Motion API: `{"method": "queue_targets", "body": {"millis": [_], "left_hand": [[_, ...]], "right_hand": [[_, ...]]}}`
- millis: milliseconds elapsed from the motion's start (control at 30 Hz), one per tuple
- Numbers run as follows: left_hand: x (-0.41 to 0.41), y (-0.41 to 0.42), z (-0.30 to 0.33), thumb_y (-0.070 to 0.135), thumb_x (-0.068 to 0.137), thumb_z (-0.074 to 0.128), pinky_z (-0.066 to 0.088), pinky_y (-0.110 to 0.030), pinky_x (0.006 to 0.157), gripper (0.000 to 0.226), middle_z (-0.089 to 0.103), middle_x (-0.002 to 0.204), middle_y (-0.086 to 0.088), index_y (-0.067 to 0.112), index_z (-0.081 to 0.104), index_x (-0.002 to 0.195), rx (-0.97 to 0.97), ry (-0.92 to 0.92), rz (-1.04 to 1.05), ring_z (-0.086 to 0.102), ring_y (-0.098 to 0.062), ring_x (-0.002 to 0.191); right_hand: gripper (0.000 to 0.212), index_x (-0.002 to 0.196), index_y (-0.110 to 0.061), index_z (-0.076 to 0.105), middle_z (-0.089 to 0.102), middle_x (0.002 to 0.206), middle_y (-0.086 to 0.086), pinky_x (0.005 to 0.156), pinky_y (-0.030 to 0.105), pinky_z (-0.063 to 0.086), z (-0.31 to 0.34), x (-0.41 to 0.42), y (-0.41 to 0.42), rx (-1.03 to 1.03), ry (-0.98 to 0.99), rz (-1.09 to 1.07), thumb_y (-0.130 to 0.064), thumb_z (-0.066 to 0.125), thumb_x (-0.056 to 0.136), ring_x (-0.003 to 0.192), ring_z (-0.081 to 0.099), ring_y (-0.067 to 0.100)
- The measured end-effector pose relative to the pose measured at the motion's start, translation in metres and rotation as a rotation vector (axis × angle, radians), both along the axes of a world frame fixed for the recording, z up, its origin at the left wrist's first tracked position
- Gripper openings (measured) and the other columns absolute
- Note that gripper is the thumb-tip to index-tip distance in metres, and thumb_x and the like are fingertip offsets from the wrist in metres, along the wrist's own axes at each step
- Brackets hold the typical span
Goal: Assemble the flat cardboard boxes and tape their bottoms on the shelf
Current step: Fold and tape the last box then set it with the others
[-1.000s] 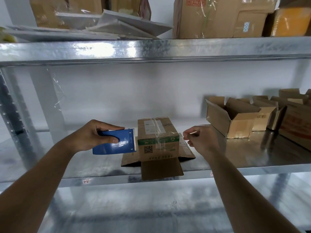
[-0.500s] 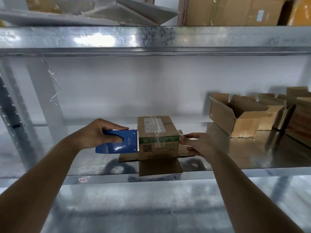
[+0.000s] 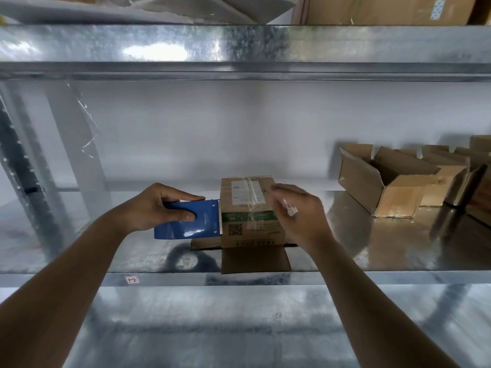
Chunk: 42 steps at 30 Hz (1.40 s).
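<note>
A small cardboard box [image 3: 239, 235] stands upside down on the metal shelf [image 3: 372, 251], its open flaps spread flat beneath it. Clear tape [image 3: 251, 192] runs across its top seam. My left hand [image 3: 154, 205] grips a blue tape dispenser [image 3: 186, 221], whose toothed edge touches the box's left side. My right hand [image 3: 300, 216] is motion-blurred at the box's top right edge with its fingers loosely curved over it. A small whitish scrap shows by the fingers.
Several assembled open boxes [image 3: 385, 187] stand in a row at the shelf's back right. The upper shelf beam [image 3: 239, 49] hangs overhead with cartons on it. A metal upright [image 3: 69, 144] stands at the left. Another shelf lies below.
My right hand pulled the tape's end over the box, dropped to the box's right side, then rose to its top right edge. The dispenser moved in against the box's left side.
</note>
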<state>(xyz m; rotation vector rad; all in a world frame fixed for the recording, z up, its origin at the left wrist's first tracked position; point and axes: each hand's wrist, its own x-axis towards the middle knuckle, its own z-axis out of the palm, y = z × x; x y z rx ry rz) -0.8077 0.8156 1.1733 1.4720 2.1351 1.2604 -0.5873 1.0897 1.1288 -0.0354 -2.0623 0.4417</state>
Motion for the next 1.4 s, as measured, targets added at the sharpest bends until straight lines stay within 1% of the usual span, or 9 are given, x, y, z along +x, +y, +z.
{"method": "queue_targets", "body": {"millis": [67,167,333,800,967,1133,1267,1333,1400], "left_hand": [[0.003,0.000,0.001,0.010,0.083,0.079,0.060,-0.032,0.095,0.050,0.077,0.119,0.005,0.021,0.070,0.130,0.008,-0.004,-0.001,0.072,-0.014,0.113],[0.006,-0.002,0.002,0.006,0.083,0.079,0.058,-0.030,0.097,0.049,0.076,0.119,0.006,0.018,0.071,0.130,-0.004,-0.016,-0.002,0.071,-0.013,0.114],[0.013,-0.014,0.007,0.007,0.084,0.079,0.056,-0.022,0.095,0.048,0.076,0.120,0.006,0.018,0.071,0.130,-0.030,0.004,-0.008,0.070,-0.010,0.115],[0.015,-0.031,0.017,0.028,0.077,0.081,0.057,-0.042,0.101,0.054,0.076,0.119,0.010,0.028,0.071,0.131,-0.051,0.082,0.070,0.071,-0.011,0.114],[0.008,-0.028,0.008,0.028,0.077,0.081,0.059,-0.037,0.099,0.050,0.076,0.118,0.013,0.033,0.072,0.127,-0.037,0.058,0.089,0.070,-0.010,0.114],[0.009,-0.024,-0.002,0.028,0.077,0.080,0.059,-0.033,0.096,0.047,0.077,0.116,0.012,0.036,0.072,0.123,-0.004,-0.001,0.066,0.071,-0.012,0.113],[0.010,-0.023,-0.009,0.043,0.072,0.083,0.058,-0.040,0.099,0.042,0.077,0.118,0.009,0.049,0.076,0.113,0.039,-0.057,0.028,0.072,-0.013,0.112],[0.010,-0.022,-0.012,0.037,0.075,0.082,0.058,-0.042,0.101,0.041,0.077,0.118,0.008,0.050,0.076,0.113,0.058,-0.079,0.019,0.072,-0.014,0.112],[0.008,-0.019,-0.014,0.033,0.076,0.082,0.058,-0.043,0.100,0.042,0.077,0.118,0.007,0.045,0.077,0.116,0.061,-0.084,0.013,0.072,-0.015,0.113]], "right_hand": [[0.037,0.134,-0.020,0.069,0.068,0.136,-0.004,0.102,0.035,0.058,-0.005,-0.009,-0.004,0.070,-0.201,0.040,-0.035,0.055,0.103,0.126,0.065,0.013],[0.045,0.141,-0.029,0.063,0.062,0.143,-0.010,0.111,0.044,0.051,-0.016,-0.016,-0.008,0.135,-0.338,-0.026,-0.049,0.043,0.105,0.137,0.056,0.012],[0.051,0.139,-0.028,0.065,0.064,0.141,-0.010,0.115,0.038,0.047,-0.017,-0.013,-0.012,0.131,-0.307,-0.053,-0.052,0.037,0.104,0.136,0.055,0.008],[0.036,0.136,-0.029,0.068,0.065,0.139,-0.009,0.104,0.040,0.056,-0.013,-0.012,-0.017,0.124,-0.306,-0.084,-0.042,0.056,0.104,0.132,0.060,0.012],[0.054,0.135,-0.029,0.069,0.066,0.139,-0.008,0.098,0.039,0.059,-0.005,-0.012,-0.025,0.043,-0.371,-0.129,-0.063,0.051,0.097,0.128,0.062,0.014],[0.055,0.129,-0.029,0.072,0.071,0.132,-0.007,0.078,0.030,0.059,0.007,-0.016,-0.040,0.035,-0.471,-0.258,-0.069,0.052,0.096,0.107,0.071,0.017],[0.057,0.113,-0.024,0.071,0.074,0.118,-0.002,0.073,0.031,0.061,0.015,-0.028,-0.058,0.077,-0.524,-0.417,-0.073,0.049,0.095,0.087,0.067,0.016],[0.055,0.128,-0.024,0.062,0.068,0.129,0.003,0.078,0.035,0.061,0.015,-0.037,-0.066,0.162,-0.511,-0.466,-0.068,0.045,0.099,0.099,0.069,0.022],[0.049,0.147,-0.033,0.043,0.058,0.140,0.007,0.092,0.044,0.056,0.012,-0.044,-0.073,0.229,-0.525,-0.480,-0.059,0.040,0.105,0.112,0.066,0.027]]}}
